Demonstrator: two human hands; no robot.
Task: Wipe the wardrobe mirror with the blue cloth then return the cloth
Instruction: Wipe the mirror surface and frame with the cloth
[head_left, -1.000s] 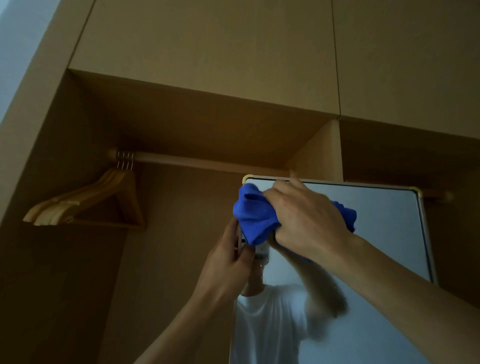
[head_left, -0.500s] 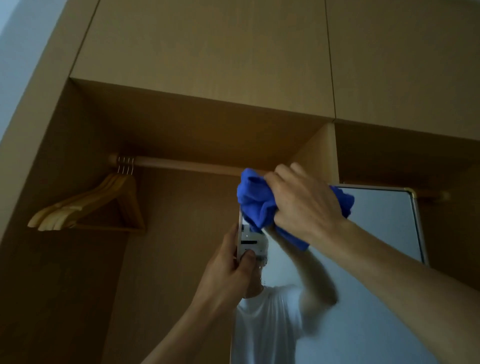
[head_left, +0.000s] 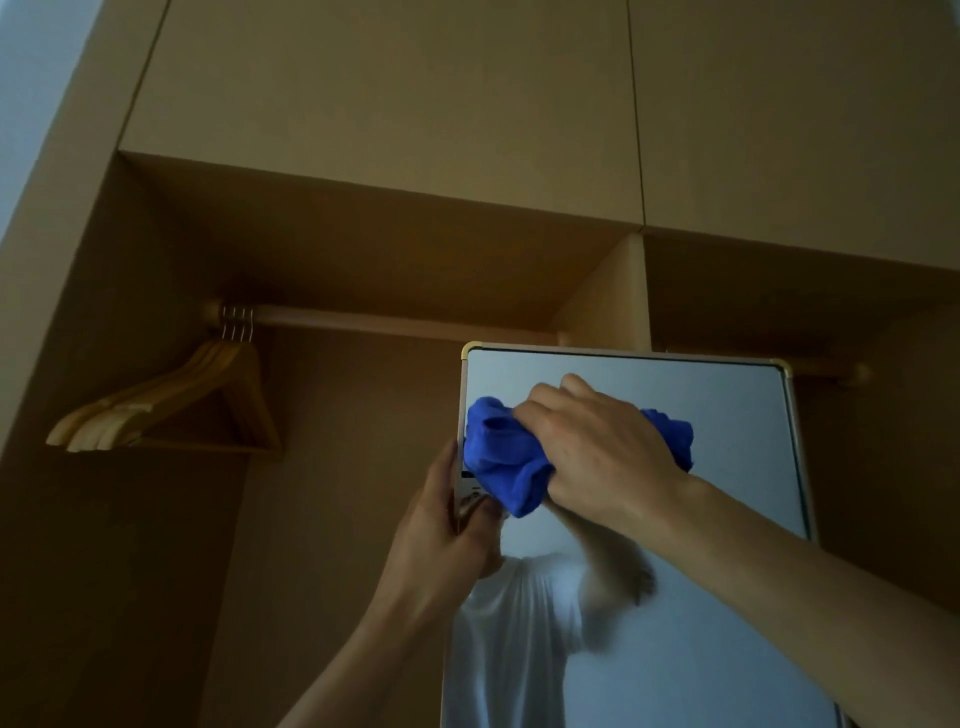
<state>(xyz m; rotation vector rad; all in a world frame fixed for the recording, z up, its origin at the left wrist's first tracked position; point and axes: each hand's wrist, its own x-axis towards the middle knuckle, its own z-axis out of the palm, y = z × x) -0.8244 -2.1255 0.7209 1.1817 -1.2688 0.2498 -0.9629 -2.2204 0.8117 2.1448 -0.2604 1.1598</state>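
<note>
My right hand (head_left: 597, 452) curled around the crumpled blue cloth (head_left: 501, 457), pressing it on the wardrobe mirror (head_left: 727, 467) near its top left corner, my left hand (head_left: 441, 540) gripping the mirror's left edge

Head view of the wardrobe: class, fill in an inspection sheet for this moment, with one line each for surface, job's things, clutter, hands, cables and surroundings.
Surface: mirror, framed and upright, both top corners in view.
Job's things: blue cloth, bunched, held against the glass near the mirror's upper left corner.
Clutter: wooden hangers, grouped at the left end of the rail.
Hands: right hand grips the blue cloth; left hand grips the mirror's left edge.
Cables: nothing seen.
Surroundings: closed upper doors above; divider panel behind the mirror's top; dim light.
</note>
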